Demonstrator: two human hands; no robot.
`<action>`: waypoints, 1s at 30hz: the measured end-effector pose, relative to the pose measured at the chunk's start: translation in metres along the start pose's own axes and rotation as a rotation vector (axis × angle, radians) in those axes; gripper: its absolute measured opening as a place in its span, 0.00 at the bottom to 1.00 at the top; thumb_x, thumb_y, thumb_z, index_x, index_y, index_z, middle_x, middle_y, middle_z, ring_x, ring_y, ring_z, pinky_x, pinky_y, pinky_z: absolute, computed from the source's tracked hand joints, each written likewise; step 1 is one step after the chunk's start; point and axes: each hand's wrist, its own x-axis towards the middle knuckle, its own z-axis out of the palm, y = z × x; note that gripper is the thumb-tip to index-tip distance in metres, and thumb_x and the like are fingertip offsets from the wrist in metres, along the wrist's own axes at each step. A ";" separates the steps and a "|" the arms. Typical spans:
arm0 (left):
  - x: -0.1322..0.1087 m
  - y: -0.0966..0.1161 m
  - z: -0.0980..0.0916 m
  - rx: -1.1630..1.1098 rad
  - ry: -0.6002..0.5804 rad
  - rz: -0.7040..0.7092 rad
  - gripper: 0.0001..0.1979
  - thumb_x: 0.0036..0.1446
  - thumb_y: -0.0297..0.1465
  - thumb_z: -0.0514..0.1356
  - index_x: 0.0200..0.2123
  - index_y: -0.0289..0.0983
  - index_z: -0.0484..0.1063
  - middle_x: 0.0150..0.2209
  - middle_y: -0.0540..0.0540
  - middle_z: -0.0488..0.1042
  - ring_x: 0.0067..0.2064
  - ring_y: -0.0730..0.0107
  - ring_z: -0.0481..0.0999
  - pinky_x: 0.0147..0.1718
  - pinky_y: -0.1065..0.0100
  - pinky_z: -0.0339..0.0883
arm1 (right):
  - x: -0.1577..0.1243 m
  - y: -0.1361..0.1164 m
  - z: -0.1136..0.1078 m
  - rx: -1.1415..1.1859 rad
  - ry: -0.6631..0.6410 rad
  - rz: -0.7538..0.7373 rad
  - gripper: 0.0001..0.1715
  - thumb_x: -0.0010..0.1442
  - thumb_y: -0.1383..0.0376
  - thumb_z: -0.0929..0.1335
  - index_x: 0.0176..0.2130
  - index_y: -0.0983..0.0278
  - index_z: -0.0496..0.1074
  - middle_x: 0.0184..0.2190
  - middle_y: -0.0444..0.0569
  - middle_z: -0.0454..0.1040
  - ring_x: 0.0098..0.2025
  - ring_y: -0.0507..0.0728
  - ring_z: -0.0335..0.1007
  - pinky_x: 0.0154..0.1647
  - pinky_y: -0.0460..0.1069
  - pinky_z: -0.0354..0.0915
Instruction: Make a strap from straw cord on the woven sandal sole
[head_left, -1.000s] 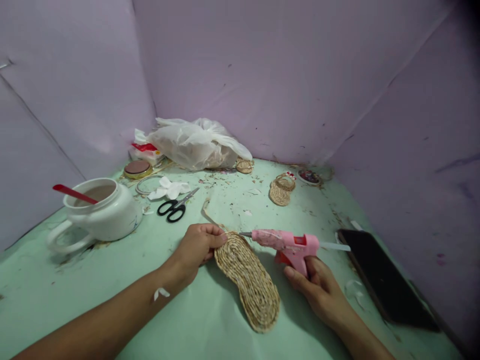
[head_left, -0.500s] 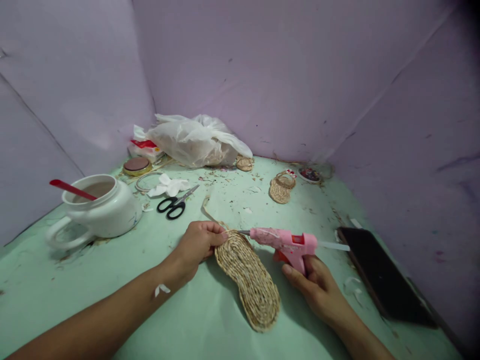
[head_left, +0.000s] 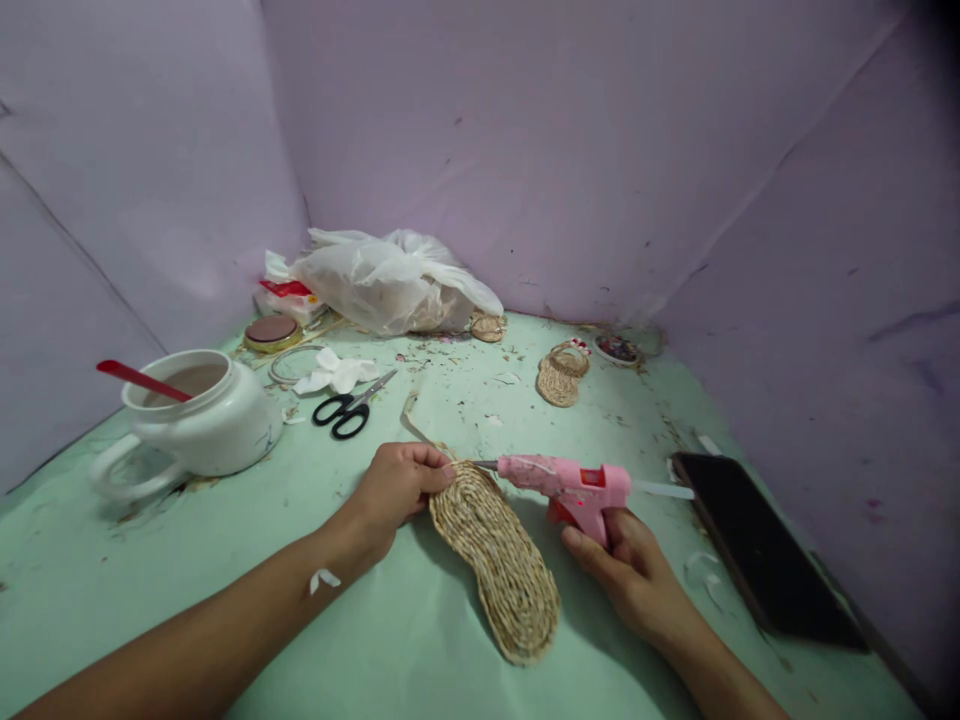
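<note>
A sole-shaped piece of coiled straw cord point(head_left: 499, 565) lies tilted over the green table. My left hand point(head_left: 405, 490) pinches its upper left edge between thumb and fingers. From that pinch, a loose end of the cord point(head_left: 420, 425) sticks up and away. My right hand point(head_left: 626, 570) is wrapped round the handle of a pink hot glue gun point(head_left: 566, 485). The metal nozzle points left and meets the top edge of the straw sole, close to my left thumb. A clear glue stick point(head_left: 664, 490) juts from the back of the gun.
Black-handled scissors point(head_left: 352, 405) and white scraps point(head_left: 337, 370) lie beyond my left hand. A white pot point(head_left: 217, 415) holding a red stick stands left. A dark phone point(head_left: 765, 550) lies right. Farther back are a small straw slipper point(head_left: 561, 375) and a plastic bag point(head_left: 397, 280).
The glue gun and my right hand have shifted very slightly left. My left hand and the straw sole look the same.
</note>
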 end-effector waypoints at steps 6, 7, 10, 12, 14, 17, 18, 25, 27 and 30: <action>0.000 -0.001 0.000 -0.005 0.003 0.003 0.04 0.42 0.26 0.59 0.20 0.31 0.67 0.15 0.56 0.60 0.14 0.88 0.48 0.15 0.75 0.35 | 0.001 0.003 0.001 -0.009 -0.020 -0.008 0.18 0.51 0.55 0.65 0.33 0.68 0.69 0.25 0.47 0.66 0.26 0.53 0.59 0.26 0.47 0.60; 0.000 0.000 0.000 -0.007 0.003 -0.001 0.04 0.42 0.26 0.59 0.20 0.31 0.67 0.15 0.56 0.60 0.14 0.88 0.48 0.15 0.75 0.35 | 0.001 0.003 0.000 -0.008 -0.020 -0.005 0.18 0.51 0.55 0.65 0.33 0.68 0.69 0.25 0.47 0.66 0.26 0.53 0.59 0.26 0.47 0.59; -0.001 0.000 0.000 -0.010 0.001 -0.007 0.04 0.42 0.26 0.59 0.20 0.31 0.67 0.14 0.56 0.59 0.14 0.88 0.48 0.15 0.75 0.35 | 0.002 0.003 0.000 -0.004 -0.023 0.006 0.17 0.51 0.55 0.65 0.32 0.68 0.68 0.24 0.46 0.64 0.25 0.52 0.57 0.25 0.47 0.58; -0.001 0.000 0.000 -0.009 0.003 -0.004 0.04 0.42 0.26 0.59 0.21 0.31 0.67 0.15 0.56 0.60 0.14 0.88 0.48 0.15 0.75 0.36 | 0.003 0.002 0.000 -0.007 -0.024 0.006 0.17 0.51 0.55 0.65 0.31 0.68 0.68 0.23 0.45 0.63 0.25 0.52 0.57 0.24 0.46 0.58; -0.001 0.000 0.000 -0.008 0.004 -0.003 0.04 0.42 0.26 0.60 0.21 0.31 0.68 0.15 0.56 0.61 0.14 0.88 0.48 0.16 0.75 0.36 | 0.002 0.001 0.000 -0.015 -0.026 0.006 0.17 0.51 0.55 0.65 0.30 0.68 0.68 0.23 0.45 0.63 0.24 0.51 0.56 0.24 0.46 0.57; 0.000 0.000 0.000 -0.005 0.005 -0.004 0.04 0.41 0.27 0.60 0.21 0.31 0.67 0.15 0.56 0.60 0.14 0.87 0.48 0.16 0.75 0.36 | 0.002 0.000 0.000 -0.012 -0.017 0.001 0.16 0.50 0.55 0.65 0.30 0.67 0.68 0.22 0.44 0.62 0.24 0.51 0.56 0.23 0.46 0.57; 0.000 0.000 0.001 -0.004 0.007 -0.004 0.04 0.41 0.27 0.60 0.21 0.31 0.67 0.15 0.56 0.60 0.15 0.87 0.48 0.16 0.75 0.36 | 0.001 0.000 0.000 -0.009 -0.015 -0.001 0.16 0.50 0.55 0.65 0.30 0.67 0.68 0.22 0.44 0.62 0.24 0.51 0.56 0.23 0.46 0.57; -0.003 0.003 0.000 -0.011 0.021 -0.003 0.05 0.40 0.28 0.61 0.19 0.33 0.67 0.15 0.56 0.60 0.15 0.85 0.47 0.16 0.74 0.37 | 0.002 -0.005 0.001 -0.022 0.002 0.002 0.16 0.49 0.55 0.65 0.28 0.66 0.67 0.20 0.43 0.61 0.22 0.51 0.54 0.21 0.46 0.55; -0.003 0.003 0.000 -0.009 0.028 -0.003 0.05 0.40 0.28 0.61 0.19 0.33 0.68 0.14 0.56 0.59 0.15 0.85 0.47 0.16 0.74 0.37 | 0.003 -0.006 0.001 -0.020 0.001 0.011 0.15 0.49 0.55 0.66 0.27 0.66 0.67 0.20 0.43 0.60 0.22 0.50 0.53 0.21 0.45 0.54; -0.003 0.003 0.000 -0.017 0.022 -0.007 0.04 0.39 0.27 0.61 0.20 0.32 0.68 0.14 0.56 0.60 0.15 0.85 0.47 0.16 0.74 0.37 | 0.002 -0.005 0.000 -0.007 -0.007 0.011 0.14 0.49 0.56 0.66 0.26 0.66 0.65 0.19 0.41 0.57 0.21 0.49 0.49 0.19 0.45 0.52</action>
